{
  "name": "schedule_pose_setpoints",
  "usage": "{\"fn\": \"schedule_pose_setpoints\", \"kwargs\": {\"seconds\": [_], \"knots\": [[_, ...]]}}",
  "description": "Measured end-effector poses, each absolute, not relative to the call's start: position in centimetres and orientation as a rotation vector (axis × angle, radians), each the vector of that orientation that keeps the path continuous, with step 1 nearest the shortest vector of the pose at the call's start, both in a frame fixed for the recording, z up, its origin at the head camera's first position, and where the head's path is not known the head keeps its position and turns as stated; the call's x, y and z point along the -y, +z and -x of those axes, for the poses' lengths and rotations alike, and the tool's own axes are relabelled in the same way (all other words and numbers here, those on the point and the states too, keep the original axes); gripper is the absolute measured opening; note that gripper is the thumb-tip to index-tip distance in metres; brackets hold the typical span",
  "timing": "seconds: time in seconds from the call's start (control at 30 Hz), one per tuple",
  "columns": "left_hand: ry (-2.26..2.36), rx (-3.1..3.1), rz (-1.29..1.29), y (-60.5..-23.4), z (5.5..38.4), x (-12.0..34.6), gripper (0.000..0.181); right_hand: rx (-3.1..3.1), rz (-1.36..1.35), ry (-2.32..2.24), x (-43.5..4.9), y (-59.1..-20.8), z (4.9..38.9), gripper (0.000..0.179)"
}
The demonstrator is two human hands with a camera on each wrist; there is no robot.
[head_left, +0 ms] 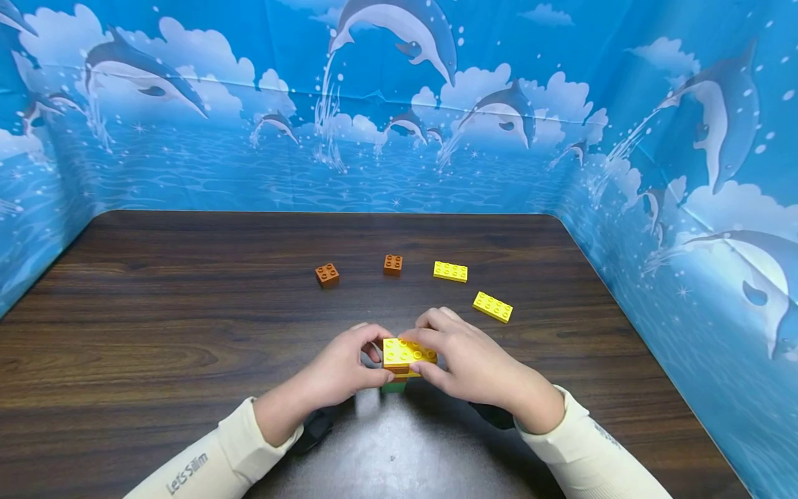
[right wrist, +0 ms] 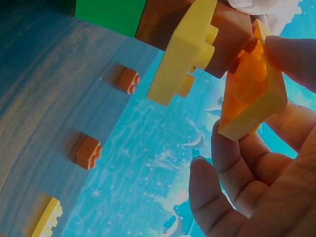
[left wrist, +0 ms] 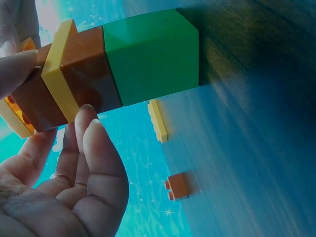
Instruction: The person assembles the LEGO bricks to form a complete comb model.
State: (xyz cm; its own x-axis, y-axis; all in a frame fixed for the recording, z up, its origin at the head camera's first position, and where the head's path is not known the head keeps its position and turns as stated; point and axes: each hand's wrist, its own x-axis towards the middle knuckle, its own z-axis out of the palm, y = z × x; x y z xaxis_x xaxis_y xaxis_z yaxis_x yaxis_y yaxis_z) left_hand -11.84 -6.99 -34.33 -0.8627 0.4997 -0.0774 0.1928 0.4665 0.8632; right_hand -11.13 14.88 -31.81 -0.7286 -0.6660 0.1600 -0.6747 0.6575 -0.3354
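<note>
A small tower stands upright at the near middle of the table. Its base is a green block, topped by a brown brick, a yellow brick and another brown brick. My left hand holds the tower's left side, fingers and thumb around its upper bricks. With thumb and fingers, my right hand pinches a second yellow brick over the top. This eight-stud brick sits tilted; the upper brown brick's studs show beneath its raised side. Both yellow bricks jut out to the right.
Beyond the hands, two loose brown bricks lie on the dark wooden table. Two yellow bricks lie to their right. A blue dolphin-print sheet hangs around the back and sides.
</note>
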Motion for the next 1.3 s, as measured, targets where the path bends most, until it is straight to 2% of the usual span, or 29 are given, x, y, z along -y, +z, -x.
{"fn": "schedule_pose_setpoints", "kwargs": {"seconds": [0.33, 0.63, 1.3], "knots": [[1.418, -2.402, -0.561, -33.7, 11.4, 7.1, 0.038, 2.860, -1.142, 0.611, -15.0, -31.7, 11.1, 0.038], [1.409, -2.436, -0.551, -33.4, 11.3, 7.1, 0.029, 2.850, -1.136, 0.625, -15.0, -31.9, 11.1, 0.038], [1.367, -2.501, -0.616, -33.4, 11.2, 7.1, 0.028, 2.868, -1.123, 0.670, -15.0, -32.2, 11.1, 0.039]]}}
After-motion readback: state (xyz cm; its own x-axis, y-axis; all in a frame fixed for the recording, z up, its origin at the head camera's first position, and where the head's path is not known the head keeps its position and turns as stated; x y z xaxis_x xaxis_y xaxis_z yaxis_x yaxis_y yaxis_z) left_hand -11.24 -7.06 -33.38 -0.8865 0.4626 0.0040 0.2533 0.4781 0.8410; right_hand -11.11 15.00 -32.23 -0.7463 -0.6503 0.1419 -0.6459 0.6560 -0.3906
